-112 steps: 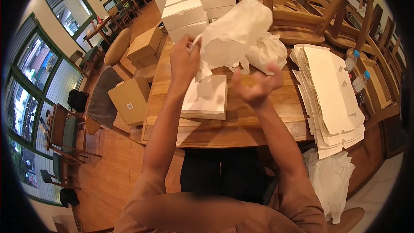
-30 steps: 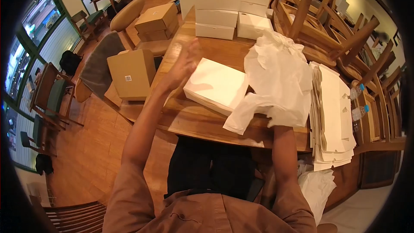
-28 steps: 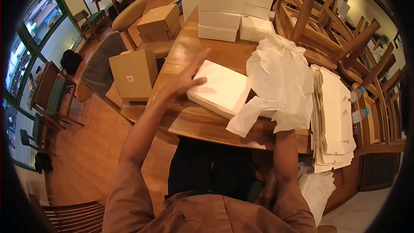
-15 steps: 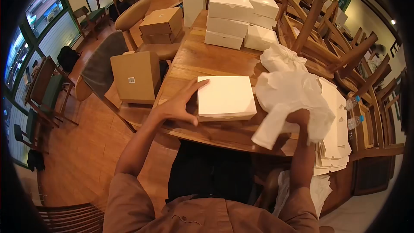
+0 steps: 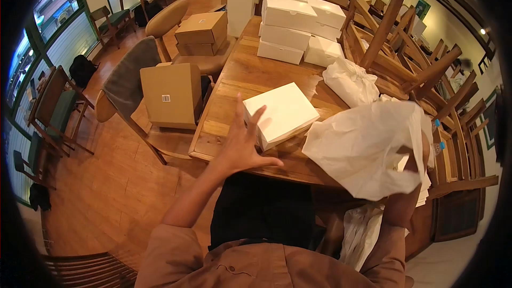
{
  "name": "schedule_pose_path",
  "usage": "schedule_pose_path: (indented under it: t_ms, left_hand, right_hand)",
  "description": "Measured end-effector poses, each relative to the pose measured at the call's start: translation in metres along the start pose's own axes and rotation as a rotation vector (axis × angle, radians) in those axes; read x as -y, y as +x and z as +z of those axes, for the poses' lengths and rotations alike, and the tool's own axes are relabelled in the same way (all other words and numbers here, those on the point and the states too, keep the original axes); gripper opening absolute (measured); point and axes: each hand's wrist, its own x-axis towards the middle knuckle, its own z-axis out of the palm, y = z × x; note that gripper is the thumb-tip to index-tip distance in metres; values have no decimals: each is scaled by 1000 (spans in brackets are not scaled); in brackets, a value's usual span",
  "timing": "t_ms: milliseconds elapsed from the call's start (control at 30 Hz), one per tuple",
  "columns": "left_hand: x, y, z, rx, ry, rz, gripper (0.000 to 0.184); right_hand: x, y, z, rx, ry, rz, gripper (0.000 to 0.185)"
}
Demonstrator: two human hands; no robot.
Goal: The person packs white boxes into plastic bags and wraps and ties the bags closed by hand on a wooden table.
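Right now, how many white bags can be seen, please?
3: a spread bag at the right arm, a bunched bag on the table, a crumpled bag below the table's edge. More may be hidden there.

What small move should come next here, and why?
Probably close the left hand on the white rectangular cardboard box: the hand is spread at its left side, and the box lies outside the white plastic bag covering part of the right arm.
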Motion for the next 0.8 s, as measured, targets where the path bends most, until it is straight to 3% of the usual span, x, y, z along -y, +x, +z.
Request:
schedule_pose_path:
  t_ms: [67, 133, 267, 400, 533, 667, 700, 800]
  left_hand:
    - [-7, 4, 8, -25, 26, -34, 129]
    - [-4, 9, 17, -16, -42, -222, 121]
    - [11, 16, 23, -42, -12, -301, 109]
    - [27, 16, -9, -316, -174, -453, 93]
    - [28, 22, -51, -522, -439, -484, 93]
    - [5, 35, -93, -608, -434, -475, 92]
    - [11, 35, -104, -543, -189, -534, 92]
    - [-6, 40, -121, -626, -106, -532, 84]
  right_hand:
    - [2, 11, 6, 18, 5, 5, 58]
    - [0, 31, 17, 62, 20, 22, 59]
    - [1, 46, 39, 131, 23, 46, 60]
    - [0, 59, 57, 198, 38, 89, 61]
    - [-15, 52, 76, 277, 68, 161, 62]
    - [-29, 38, 84, 327, 96, 215, 62]
    - [-31, 34, 84, 335, 108, 224, 63]
    - [-31, 27, 76, 360, 123, 241, 63]
